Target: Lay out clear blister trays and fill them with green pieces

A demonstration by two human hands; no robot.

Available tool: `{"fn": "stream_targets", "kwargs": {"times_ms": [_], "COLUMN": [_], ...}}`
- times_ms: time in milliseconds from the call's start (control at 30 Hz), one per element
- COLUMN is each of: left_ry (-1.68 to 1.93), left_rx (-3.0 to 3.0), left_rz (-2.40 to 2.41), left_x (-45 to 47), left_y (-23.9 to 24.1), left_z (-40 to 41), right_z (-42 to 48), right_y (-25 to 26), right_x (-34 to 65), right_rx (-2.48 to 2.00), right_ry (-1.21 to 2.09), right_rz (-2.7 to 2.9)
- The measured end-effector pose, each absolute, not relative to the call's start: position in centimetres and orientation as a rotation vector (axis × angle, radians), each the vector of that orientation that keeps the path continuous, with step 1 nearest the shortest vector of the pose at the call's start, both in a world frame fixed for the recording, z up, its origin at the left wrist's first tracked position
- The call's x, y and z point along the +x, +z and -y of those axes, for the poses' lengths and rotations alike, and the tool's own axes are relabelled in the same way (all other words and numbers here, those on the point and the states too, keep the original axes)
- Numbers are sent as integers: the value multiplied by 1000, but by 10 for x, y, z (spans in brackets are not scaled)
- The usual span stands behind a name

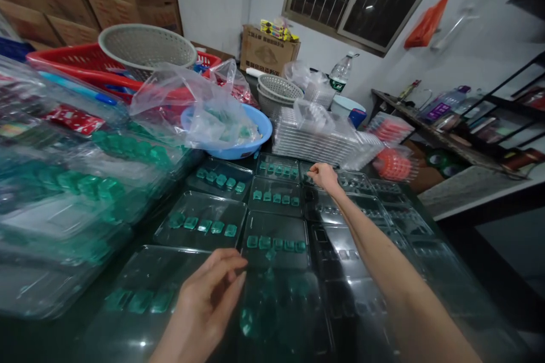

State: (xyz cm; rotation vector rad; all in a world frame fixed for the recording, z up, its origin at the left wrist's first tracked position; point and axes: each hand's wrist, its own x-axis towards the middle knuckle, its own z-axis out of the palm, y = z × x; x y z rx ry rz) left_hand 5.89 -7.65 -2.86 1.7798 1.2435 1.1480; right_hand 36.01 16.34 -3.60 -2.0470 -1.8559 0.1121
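Observation:
Clear plastic blister trays cover the dark table, several with a row of small green pieces in their pockets. My left hand hovers low over the near trays, fingers loosely curled and pinched on something I cannot make out. My right hand reaches far out, fingers pinched at the edge of a far tray; what it holds is too small to tell. The trays on the right show empty pockets.
A blue bowl with a plastic bag of green pieces sits behind the trays. A stack of clear trays lies at the back. Bagged filled trays pile at left, below red and grey baskets. A shelf stands at right.

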Motion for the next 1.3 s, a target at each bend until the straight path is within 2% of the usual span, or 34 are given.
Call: {"fn": "stream_targets", "kwargs": {"times_ms": [1000,1300], "left_ry": [1129,1211], "left_rx": [1803,1819], "left_rz": [-1205,-1291], "left_x": [60,53], "left_y": [-31,-27], "left_z": [76,73], "right_z": [-171,-174], "right_y": [-33,-22], "right_x": [354,371], "right_rx": [-2277,-2064], "right_ry": [99,16], "right_rz": [1992,2138]}}
